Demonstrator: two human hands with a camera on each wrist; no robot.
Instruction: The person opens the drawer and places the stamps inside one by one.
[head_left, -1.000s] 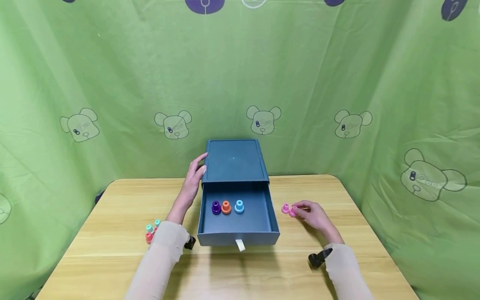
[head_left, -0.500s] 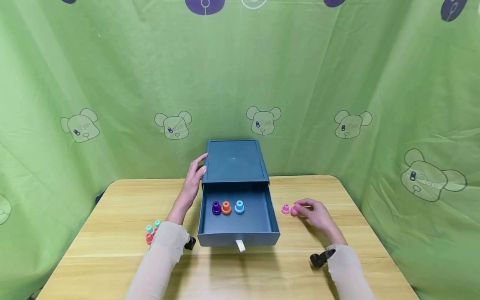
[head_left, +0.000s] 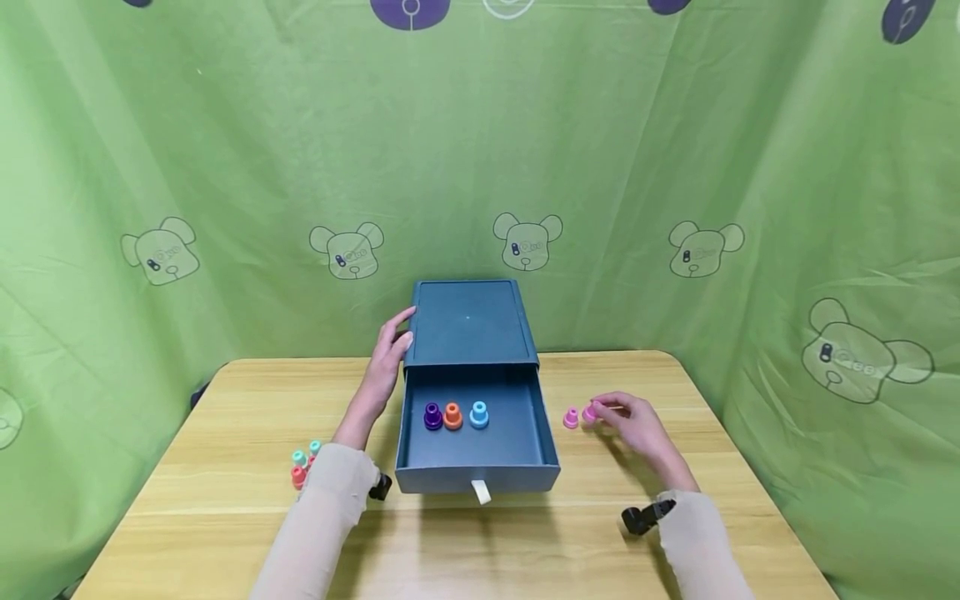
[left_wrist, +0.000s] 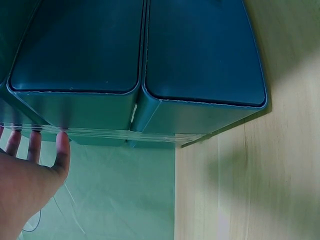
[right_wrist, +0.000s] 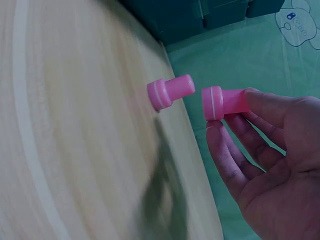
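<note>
My right hand (head_left: 636,427) pinches a pink peg (right_wrist: 235,102) with a wide round base and a narrower stem. In the right wrist view it is held just off the table. A second pink peg (head_left: 571,417) stands beside it on the wood. My left hand (head_left: 381,367) rests against the left side of a dark blue drawer box (head_left: 471,321), its fingers extended along the wall in the left wrist view. The drawer (head_left: 480,477) is pulled out, with a purple peg (head_left: 432,416), an orange peg (head_left: 452,417) and a light blue peg (head_left: 479,415) standing inside.
Teal pegs (head_left: 299,458) and red pegs (head_left: 298,477) cluster on the table's left, partly hidden by the left sleeve (head_left: 330,492). A white pull tab (head_left: 481,492) sticks out from the drawer front. A green curtain (head_left: 465,167) surrounds the wooden table (head_left: 225,533).
My right hand has moved slightly right and up with the pink peg, away from the other pink peg. The left hand and drawer have stayed put.
</note>
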